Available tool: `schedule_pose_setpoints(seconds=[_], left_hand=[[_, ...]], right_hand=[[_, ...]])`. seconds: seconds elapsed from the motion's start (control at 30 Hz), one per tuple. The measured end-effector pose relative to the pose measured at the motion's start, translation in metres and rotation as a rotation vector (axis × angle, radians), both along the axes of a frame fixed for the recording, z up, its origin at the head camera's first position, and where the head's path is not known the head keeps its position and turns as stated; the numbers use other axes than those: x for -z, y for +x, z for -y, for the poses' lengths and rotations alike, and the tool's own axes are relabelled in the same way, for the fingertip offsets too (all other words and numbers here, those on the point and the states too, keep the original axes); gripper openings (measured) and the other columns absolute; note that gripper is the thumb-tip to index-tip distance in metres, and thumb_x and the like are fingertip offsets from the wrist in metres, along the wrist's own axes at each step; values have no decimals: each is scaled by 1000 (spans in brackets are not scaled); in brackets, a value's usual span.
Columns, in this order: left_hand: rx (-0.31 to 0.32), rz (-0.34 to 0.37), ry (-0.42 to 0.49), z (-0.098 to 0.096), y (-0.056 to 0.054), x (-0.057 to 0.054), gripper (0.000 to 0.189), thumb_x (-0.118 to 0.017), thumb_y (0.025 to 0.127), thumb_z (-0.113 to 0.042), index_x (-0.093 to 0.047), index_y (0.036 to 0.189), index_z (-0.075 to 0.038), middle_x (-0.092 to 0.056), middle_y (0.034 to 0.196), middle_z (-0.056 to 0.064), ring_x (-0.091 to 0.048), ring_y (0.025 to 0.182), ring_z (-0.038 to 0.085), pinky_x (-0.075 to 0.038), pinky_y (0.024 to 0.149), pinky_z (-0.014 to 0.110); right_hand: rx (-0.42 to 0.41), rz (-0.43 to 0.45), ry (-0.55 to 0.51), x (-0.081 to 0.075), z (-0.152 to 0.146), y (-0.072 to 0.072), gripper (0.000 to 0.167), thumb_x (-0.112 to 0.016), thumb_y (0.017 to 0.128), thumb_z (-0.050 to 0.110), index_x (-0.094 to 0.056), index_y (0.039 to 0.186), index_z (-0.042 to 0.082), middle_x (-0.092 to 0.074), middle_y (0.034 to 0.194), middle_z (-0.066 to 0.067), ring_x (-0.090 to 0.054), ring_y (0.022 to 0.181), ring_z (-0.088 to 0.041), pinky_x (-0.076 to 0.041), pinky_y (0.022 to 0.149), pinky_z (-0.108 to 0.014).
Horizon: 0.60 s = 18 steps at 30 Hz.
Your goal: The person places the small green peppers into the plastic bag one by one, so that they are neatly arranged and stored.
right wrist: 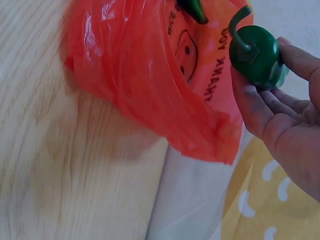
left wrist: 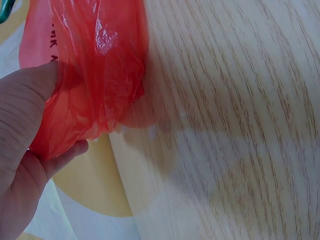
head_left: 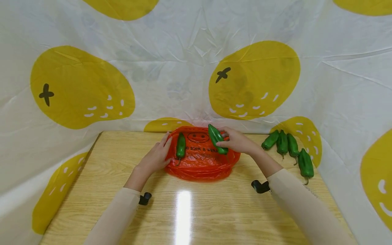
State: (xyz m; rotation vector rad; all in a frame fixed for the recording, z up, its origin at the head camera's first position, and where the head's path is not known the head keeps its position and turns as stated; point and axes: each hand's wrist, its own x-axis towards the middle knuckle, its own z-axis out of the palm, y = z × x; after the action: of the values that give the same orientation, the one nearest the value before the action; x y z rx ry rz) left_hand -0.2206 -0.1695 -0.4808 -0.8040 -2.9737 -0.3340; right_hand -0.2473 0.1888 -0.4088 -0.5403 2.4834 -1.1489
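The red bag sits on the wooden surface, and the hours here are counted around it, as the head camera sees. At 9 o'clock is the left hand; its thumb and fingers pinch the edge of the plastic, with almost no gap between them. At 2 o'clock is the right hand, whose fingers are spread only as wide as a green pepper, and they hold it from its sides. This pepper is over the bag in the head view, its tip towards 11 o'clock and its stem end towards 5. A second pepper lies in the bag, between 9 and 10 o'clock from the middle. Four other peppers lie on the surface at 3 o'clock, near to each other.
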Motion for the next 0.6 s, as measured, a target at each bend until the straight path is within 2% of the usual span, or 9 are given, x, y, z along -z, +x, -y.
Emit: schedule_pose_setpoints(seconds=[0.17, 0.33, 0.6], left_hand=[[3, -6, -11, 1, 0, 1, 93, -82, 90, -21, -27, 160, 6, -15, 170, 25, -59, 121, 47, -52, 107, 50], [-4, 1, -16, 1, -1, 1, 92, -81, 90, -21, -27, 160, 6, -16, 170, 25, -59, 121, 46, -53, 107, 49], [2, 15, -11, 1, -1, 1, 95, -82, 89, -21, -26, 160, 6, -15, 170, 26, -59, 122, 49, -51, 108, 51]], right_hand=[[-37, 9, 22, 7, 17, -7, 64, -71, 99, 21, -42, 151, -4, -62, 134, -25, -64, 121, -37, -61, 89, -40], [-39, -2, 102, 12, 32, -14, 64, -74, 97, 27, -48, 148, -1, -66, 131, -19, -65, 119, -33, -60, 93, -40], [-58, 74, 165, 22, 49, -23, 65, -73, 97, 31, -49, 148, -2, -66, 130, -17, -66, 115, -28, -60, 89, -36]])
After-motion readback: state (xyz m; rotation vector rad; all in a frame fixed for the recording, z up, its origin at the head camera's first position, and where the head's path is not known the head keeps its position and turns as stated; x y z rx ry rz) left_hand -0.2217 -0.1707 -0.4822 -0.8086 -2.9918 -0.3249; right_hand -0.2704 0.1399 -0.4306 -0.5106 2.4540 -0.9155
